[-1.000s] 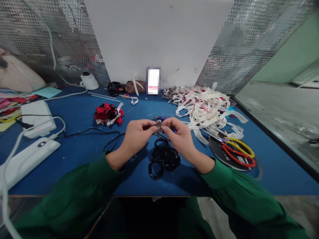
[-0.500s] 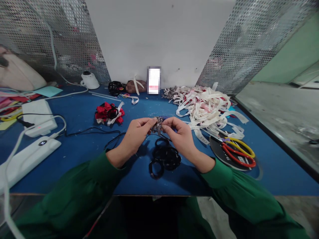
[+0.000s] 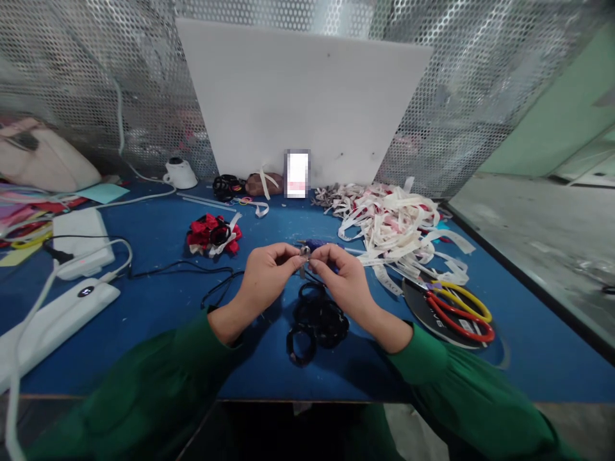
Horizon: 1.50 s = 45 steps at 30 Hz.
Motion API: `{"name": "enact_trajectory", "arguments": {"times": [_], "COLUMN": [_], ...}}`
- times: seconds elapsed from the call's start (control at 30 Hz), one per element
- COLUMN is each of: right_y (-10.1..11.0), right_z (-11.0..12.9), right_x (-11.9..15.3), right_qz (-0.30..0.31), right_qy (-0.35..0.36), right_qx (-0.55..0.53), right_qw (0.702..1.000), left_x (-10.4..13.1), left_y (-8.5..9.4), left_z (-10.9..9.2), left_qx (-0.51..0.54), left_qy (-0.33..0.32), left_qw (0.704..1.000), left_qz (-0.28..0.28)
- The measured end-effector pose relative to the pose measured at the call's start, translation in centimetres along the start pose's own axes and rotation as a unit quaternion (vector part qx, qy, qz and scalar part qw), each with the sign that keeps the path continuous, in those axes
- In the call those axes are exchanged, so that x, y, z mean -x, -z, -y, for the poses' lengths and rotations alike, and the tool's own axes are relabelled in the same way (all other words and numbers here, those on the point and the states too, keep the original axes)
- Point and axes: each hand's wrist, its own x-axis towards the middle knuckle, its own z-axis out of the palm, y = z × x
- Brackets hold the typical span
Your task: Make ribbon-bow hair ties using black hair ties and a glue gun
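Note:
Both hands are closed at the fingertips around a small grey patterned ribbon [image 3: 305, 253], held over the blue table. My left hand [image 3: 270, 275] pinches its left side between thumb and fingers. On the other side, my right hand [image 3: 342, 275] pinches it the same way, the fingertips nearly meeting. Part of the ribbon is covered by the fingers. Just behind lies a blue tool with a thin tip [image 3: 316, 244], partly hidden by the right hand. Black hair ties [image 3: 321, 317] lie in a bunch below the hands.
White ribbon strips [image 3: 394, 218] are heaped at the right, near red-and-yellow-handled scissors [image 3: 461, 314]. A red scrunchie bundle [image 3: 214, 234] lies left. A white power bank [image 3: 62, 323], cables and a white adapter [image 3: 81, 240] occupy the left side. A phone [image 3: 297, 174] leans against the white board [image 3: 307, 96].
The view has tilted up, so everything sits lower in the picture. My fingertips have come closer together, and less of the grey ribbon shows between them.

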Motion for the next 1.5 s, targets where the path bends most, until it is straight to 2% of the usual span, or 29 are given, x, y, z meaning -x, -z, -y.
{"name": "enact_trajectory", "arguments": {"times": [0.37, 0.67, 0.83, 1.07, 1.23, 1.33, 1.5], "right_y": [-0.22, -0.31, -0.40, -0.36, -0.43, -0.50, -0.35], "right_z": [-0.36, -0.53, -0.74, -0.67, -0.83, -0.82, -0.50], "right_x": [0.02, 0.11, 0.00, 0.20, 0.42, 0.50, 0.53], "right_qz": [0.008, 0.026, 0.026, 0.042, 0.063, 0.048, 0.019], "right_qy": [0.003, -0.012, -0.013, 0.010, -0.022, -0.029, -0.003], "right_qx": [-0.004, -0.020, 0.005, 0.025, -0.021, -0.050, -0.017], "right_qw": [1.000, 0.999, 1.000, 0.999, 0.998, 0.997, 1.000], "left_x": [0.19, 0.13, 0.19, 0.18, 0.13, 0.11, 0.27], "left_y": [-0.09, -0.35, -0.54, -0.63, -0.61, -0.59, -0.51], "left_z": [0.18, 0.03, 0.15, 0.16, 0.11, 0.06, -0.14], "left_qx": [0.030, 0.140, 0.174, 0.178, 0.183, 0.174, 0.134], "left_qy": [0.010, 0.048, 0.073, 0.077, 0.074, 0.076, 0.067], "left_qw": [0.999, 0.989, 0.982, 0.981, 0.980, 0.982, 0.989], "left_qz": [-0.008, 0.007, 0.005, 0.019, 0.024, 0.009, -0.004]}}
